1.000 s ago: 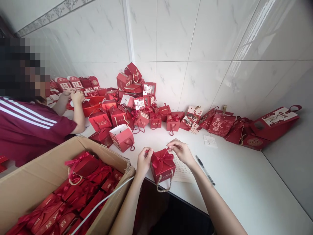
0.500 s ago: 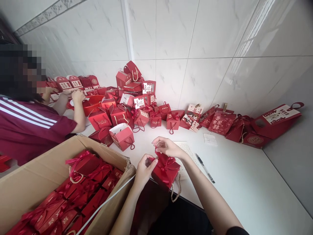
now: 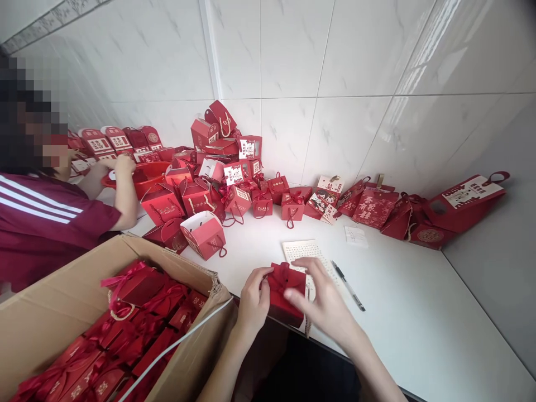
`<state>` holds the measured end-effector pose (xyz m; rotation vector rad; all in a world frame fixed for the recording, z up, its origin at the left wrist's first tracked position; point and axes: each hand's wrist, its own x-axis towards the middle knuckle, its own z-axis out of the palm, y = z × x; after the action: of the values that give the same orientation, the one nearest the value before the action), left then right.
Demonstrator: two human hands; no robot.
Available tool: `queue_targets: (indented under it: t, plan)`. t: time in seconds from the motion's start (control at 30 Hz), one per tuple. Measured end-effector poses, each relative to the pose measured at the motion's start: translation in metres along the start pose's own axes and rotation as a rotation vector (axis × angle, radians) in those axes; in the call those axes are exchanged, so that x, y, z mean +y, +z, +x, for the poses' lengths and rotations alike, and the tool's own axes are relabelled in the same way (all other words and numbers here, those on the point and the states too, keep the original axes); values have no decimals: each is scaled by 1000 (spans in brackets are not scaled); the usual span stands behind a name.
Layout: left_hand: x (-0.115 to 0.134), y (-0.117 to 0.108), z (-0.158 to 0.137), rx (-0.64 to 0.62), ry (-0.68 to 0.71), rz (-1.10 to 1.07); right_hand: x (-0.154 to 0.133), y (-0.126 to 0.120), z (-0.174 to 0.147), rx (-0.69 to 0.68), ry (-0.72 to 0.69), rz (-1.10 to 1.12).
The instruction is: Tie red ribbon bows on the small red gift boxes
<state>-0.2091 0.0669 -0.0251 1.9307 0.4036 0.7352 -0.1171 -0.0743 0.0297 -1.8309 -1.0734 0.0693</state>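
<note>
A red gift box [image 3: 287, 310] with a satin ribbon bow [image 3: 283, 274] on top sits at the table's front edge. My left hand [image 3: 254, 301] grips the box's left side, thumb and fingers at its upper edge. Over the right side spreads my right hand [image 3: 324, 298], thumb and fingers apart above the lid; whether it touches the box I cannot tell. A twisted rope handle [image 3: 309, 324] hangs at the box's right, partly behind that hand. Behind the box lies a sheet of handwritten paper [image 3: 299, 249], with a black pen [image 3: 347, 285] to its right.
At left front stands a cardboard carton [image 3: 167, 258] holding several ribboned red boxes [image 3: 138, 285]. A white strap [image 3: 176, 349] crosses its side. Red boxes [image 3: 201, 198] pile up along the wall, with more boxes and bags [image 3: 374, 206] at right. A co-worker [image 3: 50, 218] reaches into a red basin [image 3: 144, 181].
My right hand has left the ribbon's top, moved right and opened beside the box. My left hand has shifted to the box's left edge. The box now sits flatter, its bow lower.
</note>
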Motion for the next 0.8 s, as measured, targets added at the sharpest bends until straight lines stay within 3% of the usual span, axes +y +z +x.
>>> queue_targets:
  t: [0.1,0.2,0.37,0.53,0.6,0.73,0.8]
  plan:
    - [3,5,-9,91,-10,49,8,7,-22,-143,53,-63]
    - [6,6,-23,104,-36,98,24,8,-19,-148,98,-59]
    - [12,16,-49,-130,-35,-24,39,-1,0,-32,89,-36]
    - [28,18,-57,-356,190,-95,48,-3,-4,-70,102,105]
    - [30,9,-49,-269,291,21,53,-4,-6,-132,110,225]
    - [22,-6,-21,191,338,303,63,-7,-4,-263,109,442]
    - [14,-8,-9,170,261,306,67,-5,-1,-321,79,505]
